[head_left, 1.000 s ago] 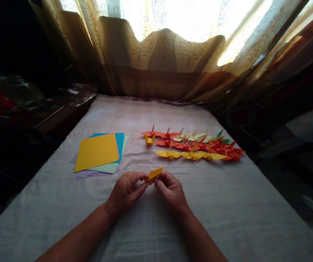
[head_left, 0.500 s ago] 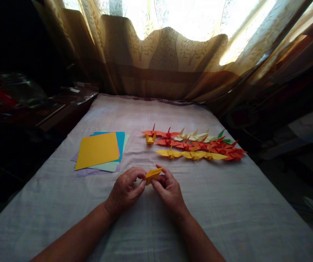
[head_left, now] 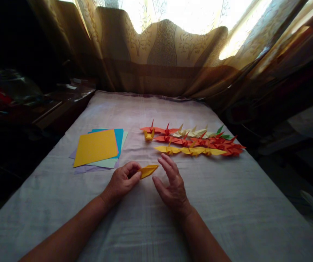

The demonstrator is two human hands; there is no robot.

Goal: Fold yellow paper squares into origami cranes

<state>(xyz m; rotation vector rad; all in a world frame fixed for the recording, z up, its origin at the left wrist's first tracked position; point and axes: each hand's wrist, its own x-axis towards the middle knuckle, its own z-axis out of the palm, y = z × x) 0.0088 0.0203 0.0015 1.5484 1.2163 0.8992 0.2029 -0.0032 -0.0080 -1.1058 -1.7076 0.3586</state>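
Between thumb and fingers, my left hand pinches a small folded yellow paper by its left end. The paper is narrow and pointed, and its tip aims right. My right hand is open just right of that tip, fingers spread and apart from the paper. Beyond the hands lies a row of yellow origami cranes. Behind it are red-orange cranes, cream cranes and a green crane. One small yellow folded piece stands at the left end of these rows.
To the left lies a stack of square paper sheets, yellow on top, with blue, pale green and lilac ones beneath. A light cloth covers the table. Patterned curtains hang behind it, and a dark shelf with clutter stands at far left.
My right hand has let go of the folded yellow paper and opened, drawing off to the right. My left hand has shifted slightly left with the paper still pinched.
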